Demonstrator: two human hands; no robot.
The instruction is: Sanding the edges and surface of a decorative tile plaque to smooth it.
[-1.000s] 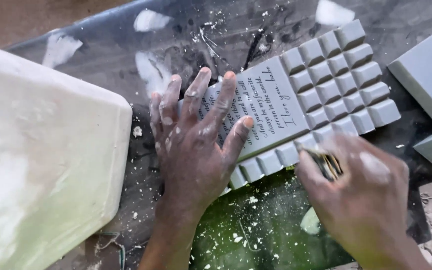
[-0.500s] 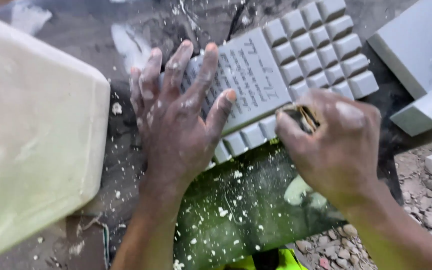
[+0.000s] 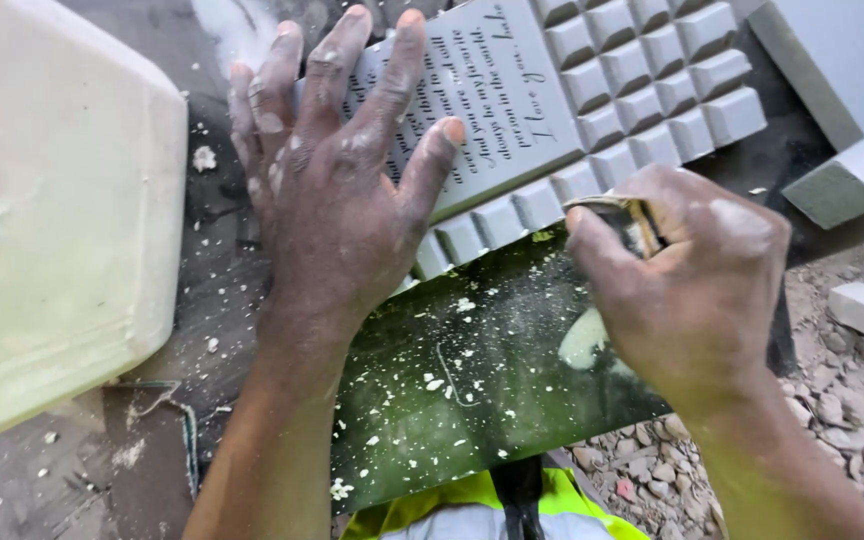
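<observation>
Grey and cast, the plaque (image 3: 572, 110) lies tilted on a dark green sheet (image 3: 472, 390), its flat lettered panel framed by raised square blocks. The left hand (image 3: 337, 190) presses flat on that panel, fingers spread apart and dusted white. The right hand (image 3: 692, 290) sits at the plaque's near edge, fingers clamped on a small brass-coloured tool (image 3: 622, 215) (what kind, I cannot tell) that touches the bottom row of blocks. White crumbs speckle the sheet. A big pale slab (image 3: 52, 220) lies to the left, and grey blocks (image 3: 842, 100) at upper right.
</observation>
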